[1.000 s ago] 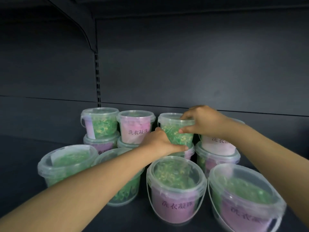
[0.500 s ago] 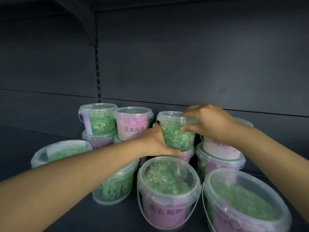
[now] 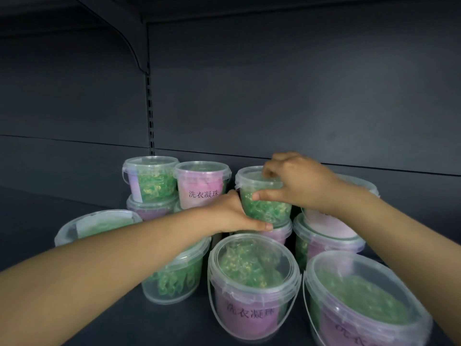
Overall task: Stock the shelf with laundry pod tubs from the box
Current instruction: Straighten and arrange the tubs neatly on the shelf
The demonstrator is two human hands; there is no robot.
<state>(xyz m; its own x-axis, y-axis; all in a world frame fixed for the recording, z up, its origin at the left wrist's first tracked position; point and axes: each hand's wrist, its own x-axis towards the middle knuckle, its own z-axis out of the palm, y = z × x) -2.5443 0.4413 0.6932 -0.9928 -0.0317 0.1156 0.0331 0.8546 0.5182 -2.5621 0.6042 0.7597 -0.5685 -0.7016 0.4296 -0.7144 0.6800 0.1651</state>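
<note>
Fingers point(image 3: 269, 173) of the right hand point(image 3: 299, 187) curl over the lid rim of a clear pod tub point(image 3: 264, 208), thumb pressed to its wall. The left hand point(image 3: 230, 216) wraps the tub's base; its far fingers are hidden. This tub sits on a lower tub point(image 3: 280, 233) in the back row. At its 9 o'clock stands a pink-labelled tub point(image 3: 202, 187), at 6 o'clock a front tub point(image 3: 252, 290). All rest on a dark grey shelf deck point(image 3: 37, 211). Behind rises a matte back panel point(image 3: 299, 96), with a slotted upright point(image 3: 150, 116) and curved bracket point(image 3: 129, 46) toward 11 o'clock.
</note>
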